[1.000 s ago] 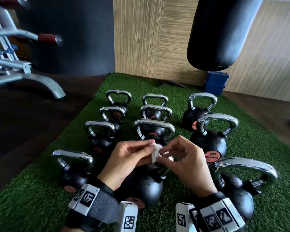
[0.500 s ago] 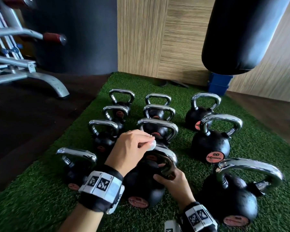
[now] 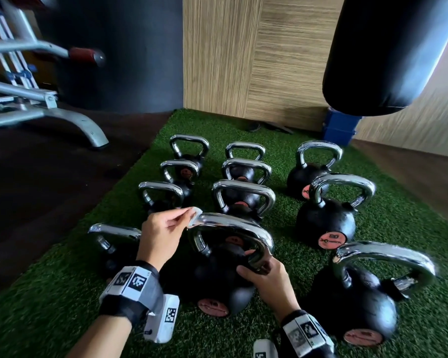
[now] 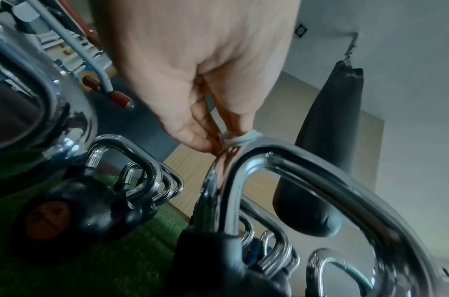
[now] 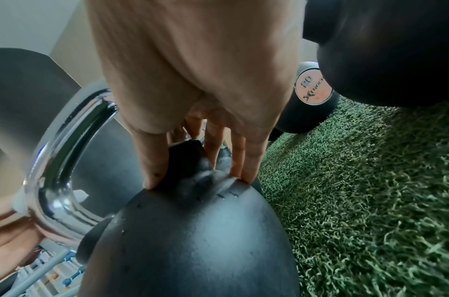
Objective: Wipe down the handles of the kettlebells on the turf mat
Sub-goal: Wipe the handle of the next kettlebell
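Several black kettlebells with chrome handles stand in rows on the green turf mat [image 3: 282, 329]. My left hand [image 3: 163, 233] pinches a small white wipe [image 3: 194, 218] [image 4: 237, 138] and presses it on the top left corner of the chrome handle [image 3: 233, 228] [image 4: 307, 160] of the near middle kettlebell [image 3: 217, 282] [image 5: 193, 241]. My right hand [image 3: 264, 277] [image 5: 193, 100] grips the base of that handle's right leg, thumb on one side and fingers on the other, touching the black ball.
Another big kettlebell [image 3: 357, 301] stands close on the right, a smaller one [image 3: 114, 244] close on the left behind my left wrist. A black punching bag [image 3: 388, 47] hangs at top right above a blue box [image 3: 339, 127]. A grey machine frame [image 3: 49, 117] stands at left.
My hands parted from the wipe held between them. The right hand dropped to the base of the kettlebell handle; the left carried the wipe leftward onto the handle's top left corner.
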{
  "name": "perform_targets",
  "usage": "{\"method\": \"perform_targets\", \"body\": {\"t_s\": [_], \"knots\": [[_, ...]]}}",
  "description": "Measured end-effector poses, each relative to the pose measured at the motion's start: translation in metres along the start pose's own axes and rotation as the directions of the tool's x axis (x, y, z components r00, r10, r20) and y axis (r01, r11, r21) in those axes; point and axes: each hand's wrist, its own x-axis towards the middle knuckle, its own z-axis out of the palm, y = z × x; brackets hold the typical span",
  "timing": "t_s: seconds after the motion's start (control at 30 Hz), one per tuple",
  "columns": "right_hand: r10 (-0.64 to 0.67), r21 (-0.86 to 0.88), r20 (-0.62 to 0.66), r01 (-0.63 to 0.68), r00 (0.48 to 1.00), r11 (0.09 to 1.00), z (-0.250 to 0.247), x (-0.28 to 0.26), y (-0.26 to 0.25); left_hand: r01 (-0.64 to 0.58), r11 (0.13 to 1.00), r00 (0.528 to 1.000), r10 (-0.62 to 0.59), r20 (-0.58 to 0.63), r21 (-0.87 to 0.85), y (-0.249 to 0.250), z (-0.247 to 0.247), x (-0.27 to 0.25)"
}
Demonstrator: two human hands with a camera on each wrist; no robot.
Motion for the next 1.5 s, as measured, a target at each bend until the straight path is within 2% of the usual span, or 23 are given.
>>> {"method": "perform_targets", "body": {"t_s": [0.13,0.2,0.3,0.37,0.43,0.67,0.77,0.83,0.93,1.1,1.23,1.33,1.4,1.47,1.5], "knots": [[0.012,0.018,0.006,-0.012,1.0,1.0,-0.001,-0.001,-0.001,0.029,0.99,0.998,-0.037,-0.059,-0.139,-0.011,0.005,-0.012],[0.018,0.016,0.008,-0.018,1.0,1.0,-0.002,0.0,0.0,0.111,0.948,0.985,-0.144,-0.091,-0.297,-0.019,0.01,-0.016],[0.027,0.021,0.005,-0.027,1.0,0.999,-0.002,0.0,-0.002,0.259,0.812,0.94,-0.337,-0.057,-0.523,-0.034,0.017,-0.02],[0.031,0.022,0.01,-0.031,0.999,0.999,-0.002,0.001,-0.003,0.33,0.771,0.907,-0.419,-0.044,-0.544,-0.048,0.02,-0.03],[0.039,0.032,0.019,-0.039,0.999,0.999,-0.002,0.001,-0.004,0.367,0.786,0.892,-0.45,-0.052,-0.497,-0.062,0.022,-0.044],[0.025,-0.029,0.037,-0.024,0.999,0.999,-0.009,0.005,-0.007,0.33,0.829,0.913,-0.402,-0.069,-0.451,-0.077,0.024,-0.058],[0.008,-0.168,0.018,-0.005,1.0,0.986,-0.016,0.003,-0.008,0.314,0.836,0.92,-0.385,-0.072,-0.45,-0.078,0.023,-0.055],[-0.016,-0.264,0.046,0.027,0.999,0.964,-0.023,-0.003,-0.007,0.303,0.835,0.927,-0.369,-0.06,-0.46,-0.078,0.026,-0.049],[-0.094,-0.287,0.12,0.125,0.988,0.95,-0.034,-0.016,-0.004,0.317,0.824,0.927,-0.375,-0.033,-0.469,-0.075,0.042,-0.034],[-0.276,-0.337,0.216,0.336,0.937,0.88,-0.035,-0.032,-0.01,0.38,0.788,0.922,-0.366,0.128,-0.485,-0.071,0.081,-0.001],[-0.272,-0.429,0.301,0.384,0.914,0.818,-0.024,-0.039,-0.021,0.438,0.817,0.892,-0.34,0.299,-0.376,-0.063,0.106,0.018],[-0.227,-0.407,0.375,0.38,0.899,0.831,-0.03,-0.02,-0.031,0.441,0.854,0.857,-0.308,0.412,-0.278,-0.056,0.11,0.032],[-0.188,-0.375,0.315,0.304,0.93,0.876,-0.036,0.0,-0.038,0.465,0.854,0.823,-0.321,0.468,-0.232,-0.054,0.107,0.04],[-0.173,-0.376,0.174,0.228,0.969,0.898,-0.035,0.019,-0.039,0.446,0.871,0.824,-0.31,0.474,-0.206,-0.054,0.104,0.043],[-0.152,-0.39,0.15,0.199,0.977,0.899,-0.031,0.028,-0.038,0.408,0.892,0.837,-0.282,0.468,-0.193,-0.053,0.102,0.042]]}}
